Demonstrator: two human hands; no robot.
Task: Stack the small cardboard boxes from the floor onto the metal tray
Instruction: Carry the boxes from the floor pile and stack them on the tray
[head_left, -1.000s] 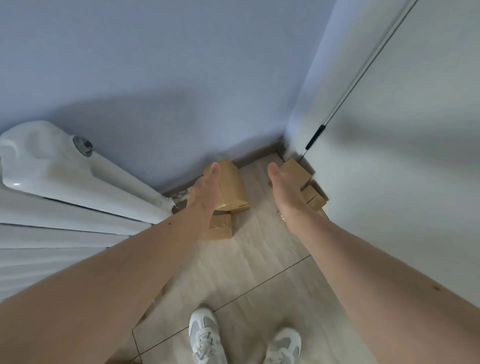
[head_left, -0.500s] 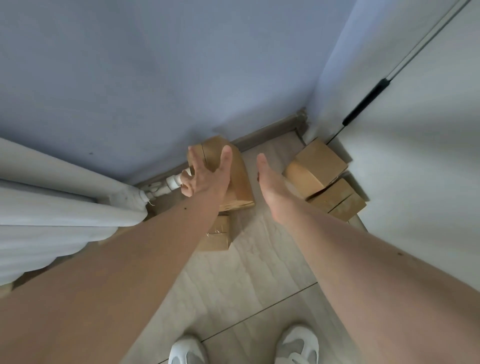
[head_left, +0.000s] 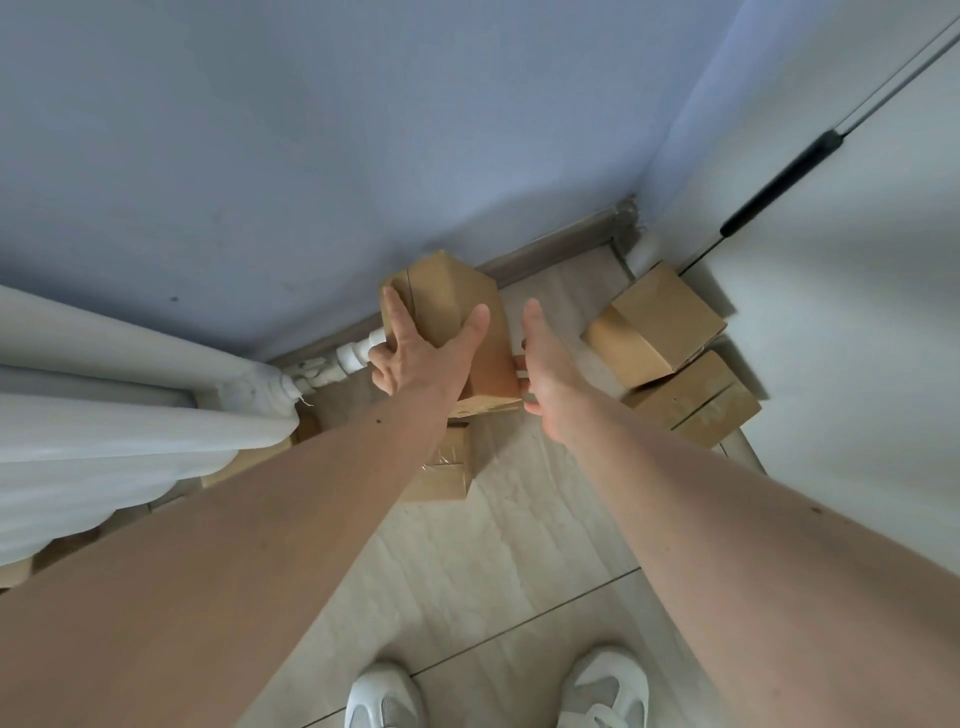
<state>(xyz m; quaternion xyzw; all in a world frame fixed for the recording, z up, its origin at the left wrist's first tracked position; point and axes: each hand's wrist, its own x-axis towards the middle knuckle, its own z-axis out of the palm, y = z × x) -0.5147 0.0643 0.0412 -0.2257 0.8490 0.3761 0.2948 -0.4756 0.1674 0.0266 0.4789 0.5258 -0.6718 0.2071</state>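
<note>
both arms are reaching down toward the far edge of the floor (head_left: 519, 530), where it is meeting the blue wall (head_left: 311, 156). the tall box (head_left: 447, 306) is standing against that wall, sitting on top of a lower box (head_left: 441, 467). the left hand (head_left: 415, 358) is lying spread over the tall box's left face, fingers straight and splayed, thumb stretching across the front face; it is touching the cardboard but not curling round it. the right hand (head_left: 545, 374) is coming in at the box's right side, fingers straight and together, the palm just beside the right face near its lower corner; whether it is touching cannot be told. so the tall box is lying between the two open palms, nearer the left one.

toward the floor's far right corner, by the white door (head_left: 857, 364), a tilted box (head_left: 654, 327) is resting on two flatter boxes (head_left: 696, 395). at the left edge a white radiator (head_left: 104, 415) is running along the wall, its pipe (head_left: 358, 353) ending just behind the left hand. two white shoes (head_left: 602, 691) are showing at the near edge.
</note>
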